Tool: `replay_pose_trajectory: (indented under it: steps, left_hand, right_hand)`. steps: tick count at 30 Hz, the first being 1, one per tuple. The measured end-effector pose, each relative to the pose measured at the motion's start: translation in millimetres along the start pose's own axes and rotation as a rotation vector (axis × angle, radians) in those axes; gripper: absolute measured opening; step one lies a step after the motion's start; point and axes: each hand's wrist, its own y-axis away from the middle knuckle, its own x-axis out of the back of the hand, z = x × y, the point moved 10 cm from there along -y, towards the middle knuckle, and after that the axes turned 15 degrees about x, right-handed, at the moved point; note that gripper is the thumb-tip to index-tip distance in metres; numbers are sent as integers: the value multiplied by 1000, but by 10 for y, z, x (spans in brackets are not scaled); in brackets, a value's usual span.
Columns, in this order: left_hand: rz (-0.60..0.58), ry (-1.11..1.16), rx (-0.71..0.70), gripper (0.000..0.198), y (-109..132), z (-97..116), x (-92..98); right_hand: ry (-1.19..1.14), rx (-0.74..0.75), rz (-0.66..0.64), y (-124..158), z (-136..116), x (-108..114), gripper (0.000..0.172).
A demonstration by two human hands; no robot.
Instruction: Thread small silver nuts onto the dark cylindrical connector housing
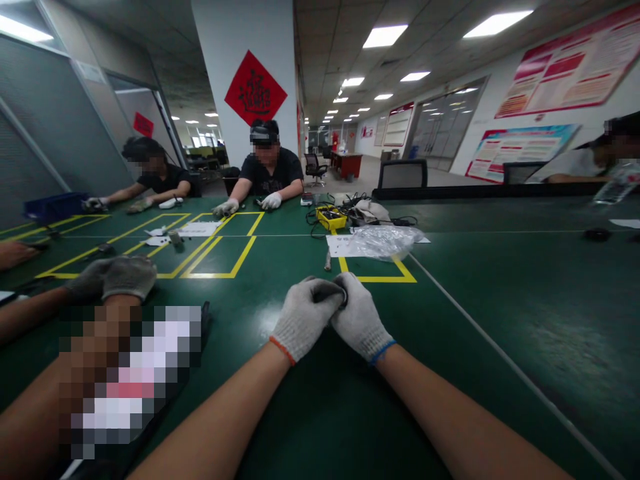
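Both my hands wear white knit gloves and rest together on the green table (450, 320) in front of me. My left hand (303, 317) and my right hand (359, 319) are closed around a small dark object (330, 289) held between them; most of it is hidden by the fingers, so I cannot name it. Just beyond my hands lies a small metal piece (328, 261) next to a yellow taped rectangle (379, 277).
A co-worker's grey-gloved hands (114, 279) rest at my left. Two people sit across the table, gloved hands on it. A yellow box with cables (331, 217), a clear plastic bag (383, 241) and papers lie mid-table. A blue bin (54, 205) stands far left.
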Motion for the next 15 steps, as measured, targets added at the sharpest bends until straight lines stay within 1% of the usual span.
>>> replay_pose_trajectory:
  steps: [5,11,15]
  left_hand:
    - [1,-64,-50,14,26,77,0]
    - [-11,-114,-202,28,151,225,-42]
    - [11,-185,-232,30,167,225,-55]
  right_hand:
    - [-33,-41,39,28,50,28,13]
    - [-183,-116,136,53,148,79,13]
    - [-211,-120,161,49,148,95,15]
